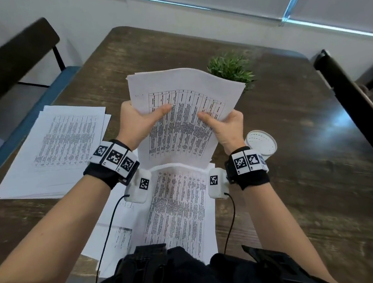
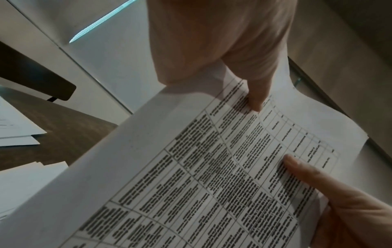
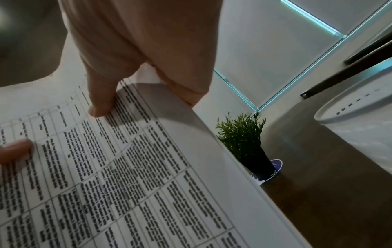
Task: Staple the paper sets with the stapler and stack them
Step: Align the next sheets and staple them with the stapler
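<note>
Both hands hold a set of printed sheets upright above the table, its lower edge standing on the papers below. My left hand grips the set's left edge, thumb across the printed face. My right hand grips the right edge, thumb on the front. More printed sheets lie flat near my body. Another stack of papers lies at the left of the table. No stapler shows in any view.
A small potted plant stands behind the held set. A white round lidded container sits just right of my right wrist. Dark chairs stand at the left and at the right of the wooden table.
</note>
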A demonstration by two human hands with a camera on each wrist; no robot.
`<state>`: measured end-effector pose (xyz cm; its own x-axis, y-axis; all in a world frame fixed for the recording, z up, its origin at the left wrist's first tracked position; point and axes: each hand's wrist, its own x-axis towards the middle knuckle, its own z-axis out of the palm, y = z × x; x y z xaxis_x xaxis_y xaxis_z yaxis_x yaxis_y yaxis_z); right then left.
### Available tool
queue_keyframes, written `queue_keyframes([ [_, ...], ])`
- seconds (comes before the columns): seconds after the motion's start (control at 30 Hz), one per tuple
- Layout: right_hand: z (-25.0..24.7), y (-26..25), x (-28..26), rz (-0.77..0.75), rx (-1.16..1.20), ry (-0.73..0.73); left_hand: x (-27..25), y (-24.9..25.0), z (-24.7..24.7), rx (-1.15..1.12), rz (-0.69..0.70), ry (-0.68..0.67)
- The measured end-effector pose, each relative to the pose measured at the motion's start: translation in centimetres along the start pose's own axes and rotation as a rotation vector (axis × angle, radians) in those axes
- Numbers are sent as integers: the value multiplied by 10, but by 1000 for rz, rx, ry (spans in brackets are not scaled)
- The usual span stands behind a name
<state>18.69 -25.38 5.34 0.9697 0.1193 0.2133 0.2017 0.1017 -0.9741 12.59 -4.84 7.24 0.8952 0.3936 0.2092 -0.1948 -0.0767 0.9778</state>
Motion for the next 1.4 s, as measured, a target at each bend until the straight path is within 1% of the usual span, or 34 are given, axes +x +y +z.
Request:
queue_keyframes([
  [0.07, -2, 7, -2, 37, -21, -7, -1, -8, -2, 9, -41, -32],
  [0.13, -3, 17, -6, 84, -74, -18, -3, -24, -2, 43, -110, -60],
  [0.2, -2, 28, -11, 120, -139, -15, -7, -39, -2, 83, -177, -54],
  [0.37, 6, 48, -17, 206, -167, 2, -14, -71, -3, 184, -292, -38],
  [0.43, 10, 53, -16, 196, -208, 31, -15, -82, -4, 207, -335, -30],
  [0.53, 15, 54, -12, 172, -251, 54, -14, -84, -9, 249, -353, -20],
  [0.6, 16, 54, -7, 192, -285, -7, -11, -81, -15, 328, -375, -39],
  [0.7, 16, 58, 5, 236, -404, -119, -13, -78, -36, 480, -439, -77],
  [0.77, 16, 59, 17, 282, -466, -106, -18, -85, -56, 548, -494, -107],
  [0.8, 15, 60, 24, 305, -507, -93, -21, -88, -65, 565, -535, -120],
  [0.87, 14, 63, 37, 299, -644, -112, -27, -96, -83, 608, -611, -135],
  [0.97, 19, 82, 54, 256, -875, -186, -37, -98, -100, 689, -710, -183],
  [1.1, 40, 110, 69, 290, -1249, -348, -50, -98, -116, 756, -798, -214],
  [1.13, 43, 118, 72, 305, -1310, -358, -52, -99, -119, 763, -816, -225],
  [1.17, 46, 125, 74, 324, -1357, -344, -54, -101, -124, 767, -835, -244],
  [1.3, 55, 145, 80, 413, -1438, -187, -53, -125, -146, 739, -908, -306],
  [1.37, 55, 151, 83, 476, -1464, -161, -48, -142, -158, 722, -914, -341],
  [1.4, 53, 155, 84, 503, -1463, -150, -46, -139, -158, 727, -912, -358],
])
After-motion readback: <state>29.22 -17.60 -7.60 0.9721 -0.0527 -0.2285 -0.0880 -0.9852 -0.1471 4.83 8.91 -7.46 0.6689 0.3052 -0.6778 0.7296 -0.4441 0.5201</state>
